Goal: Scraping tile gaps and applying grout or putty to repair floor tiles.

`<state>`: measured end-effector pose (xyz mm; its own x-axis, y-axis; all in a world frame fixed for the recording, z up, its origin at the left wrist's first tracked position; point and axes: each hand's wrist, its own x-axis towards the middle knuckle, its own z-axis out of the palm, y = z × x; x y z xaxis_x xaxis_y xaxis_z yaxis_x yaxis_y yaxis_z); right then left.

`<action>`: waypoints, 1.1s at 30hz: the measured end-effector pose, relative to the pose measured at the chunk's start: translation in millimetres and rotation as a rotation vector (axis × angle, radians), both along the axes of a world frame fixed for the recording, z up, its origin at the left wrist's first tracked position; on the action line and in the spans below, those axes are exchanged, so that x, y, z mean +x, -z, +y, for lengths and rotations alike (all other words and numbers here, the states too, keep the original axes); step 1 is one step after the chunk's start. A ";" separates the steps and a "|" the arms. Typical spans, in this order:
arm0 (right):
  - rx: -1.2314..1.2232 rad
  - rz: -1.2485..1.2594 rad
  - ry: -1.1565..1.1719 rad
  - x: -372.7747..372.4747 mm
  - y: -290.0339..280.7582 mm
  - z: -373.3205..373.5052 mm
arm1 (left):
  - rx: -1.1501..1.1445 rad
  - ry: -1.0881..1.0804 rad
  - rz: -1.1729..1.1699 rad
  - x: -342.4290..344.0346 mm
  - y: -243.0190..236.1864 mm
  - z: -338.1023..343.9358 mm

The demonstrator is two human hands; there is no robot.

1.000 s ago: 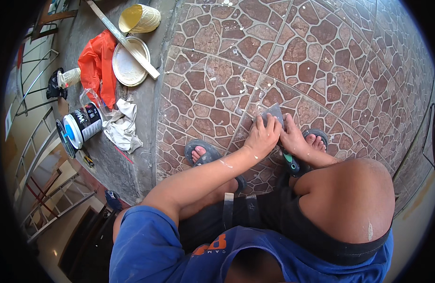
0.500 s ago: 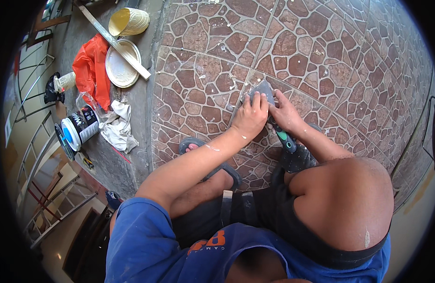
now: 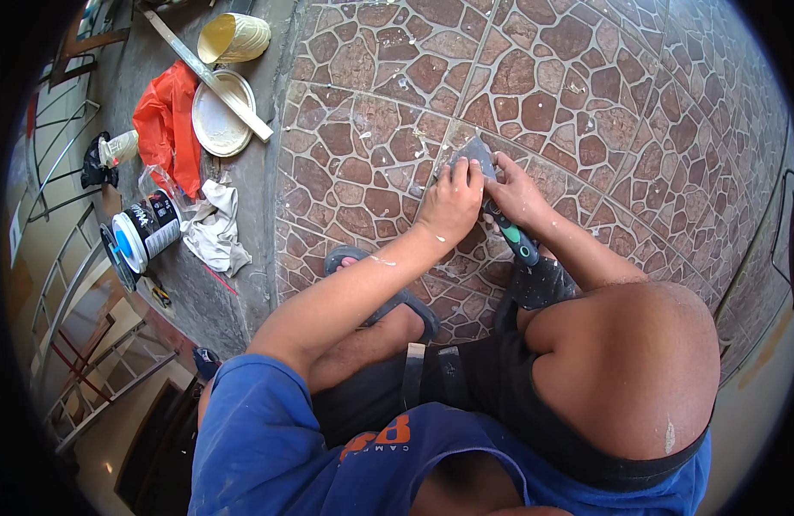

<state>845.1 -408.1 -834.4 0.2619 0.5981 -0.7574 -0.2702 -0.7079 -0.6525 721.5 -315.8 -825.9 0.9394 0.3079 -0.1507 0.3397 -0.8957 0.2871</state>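
A putty knife with a grey blade (image 3: 476,149) and a black-and-green handle (image 3: 519,243) is between my two hands, low over the stone-patterned tile floor. My left hand (image 3: 451,196) is closed over the left side of the blade, fingertips pressed on its face. My right hand (image 3: 516,198) grips the tool from the right where blade and handle meet, thumb against the blade's edge. The handle points back toward my right leg. Whether anything thin lies under my left fingers is hidden. White specks dot both forearms.
On the concrete strip at left lie a cream-stained tub (image 3: 233,39), a round white lid (image 3: 222,129) under a wooden stick (image 3: 186,56), an orange plastic bag (image 3: 166,120), a white rag (image 3: 215,232) and a paint bucket (image 3: 146,232). A metal ladder (image 3: 113,378) stands further left.
Both hands and the putty knife have shifted slightly left and toward me. The left fingers are a little lower on the blade. The grip is otherwise the same.
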 end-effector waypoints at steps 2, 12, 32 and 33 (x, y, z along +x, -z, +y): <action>-0.010 0.022 0.013 -2.4 3.2 -4.5 | 0.006 0.008 -0.010 -0.7 1.4 -3.2; 0.086 0.079 0.030 6.9 5.8 -1.4 | -0.034 -0.014 -0.016 4.8 -0.9 -1.8; 0.054 0.095 -0.024 -38.0 18.7 -16.3 | 0.000 -0.031 0.113 -29.6 -16.3 -10.9; 0.117 0.030 -0.042 -40.4 25.5 -17.6 | 0.026 -0.037 0.105 -28.9 -15.4 -11.8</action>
<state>804.7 -425.7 -859.9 0.2132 0.6925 -0.6892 -0.2630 -0.6387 -0.7231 692.6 -327.6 -810.4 0.9068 0.3470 -0.2393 0.3995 -0.8886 0.2254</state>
